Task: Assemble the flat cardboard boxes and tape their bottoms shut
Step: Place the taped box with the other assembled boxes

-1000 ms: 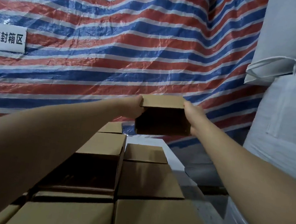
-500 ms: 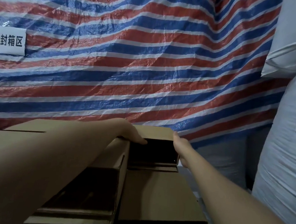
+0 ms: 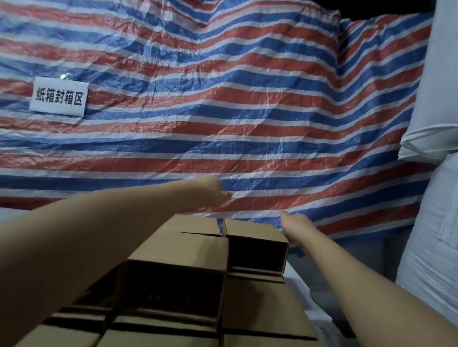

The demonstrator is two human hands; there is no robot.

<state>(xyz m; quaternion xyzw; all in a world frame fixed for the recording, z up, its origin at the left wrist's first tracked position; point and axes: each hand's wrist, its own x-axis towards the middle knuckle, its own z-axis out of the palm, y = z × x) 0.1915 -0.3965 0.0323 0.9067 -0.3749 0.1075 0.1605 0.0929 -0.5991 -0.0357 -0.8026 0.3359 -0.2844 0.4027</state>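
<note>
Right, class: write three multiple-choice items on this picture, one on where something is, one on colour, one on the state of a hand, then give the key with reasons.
1. Where is the white sign?
A. on the striped tarp
B. on a box
C. on the white sack

2. Which colours stripe the tarp?
A. green, yellow
B. red, blue, white
C. black, grey

3. What does the left hand hold?
A. tape
B. a box
C. nothing

Key: A, the sign hangs on the tarp at left; B, those bands show throughout; C, it hovers empty above the far box.

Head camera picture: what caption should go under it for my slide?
Both hands, left and right, hover over the far box atop stacked cardboard boxes before a striped tarp.
</note>
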